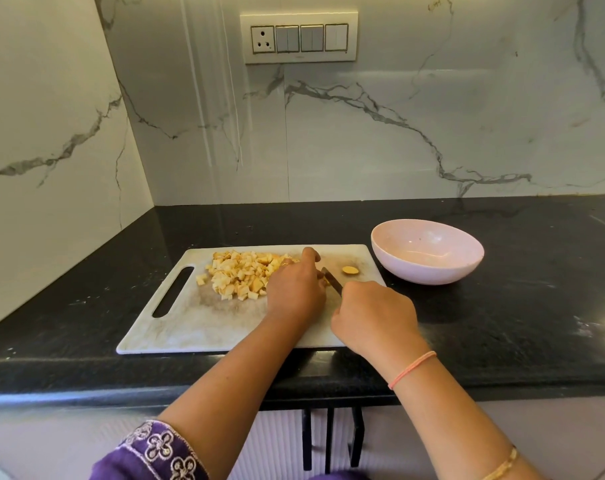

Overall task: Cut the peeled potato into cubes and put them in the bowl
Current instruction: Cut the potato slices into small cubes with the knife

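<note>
A pile of small pale-yellow potato cubes (240,275), some with browned faces, lies on the far half of a white plastic cutting board (190,327), toward its left end near the handle slot. One rounded potato end piece (350,270) lies alone on the board's far right part, apart from the pile. The left hand (296,292) rests on the middle of the board at the pile's right edge, fingers bent downward. A sliver of potato shows beside it against the blade, but whether the fingers clamp that piece cannot be told. The right hand (374,317), over the board's right side, is closed in a fist around the handle of a knife (331,279), whose dark blade angles toward the left hand. The board's near left part is bare and stained. Its near edge lies close to the front edge of the black countertop (86,282), and dark counter runs behind the board to the marble wall. A pale pink bowl (427,251) stands just beside the board's far right corner, its inside bare but for a few specks.
</note>
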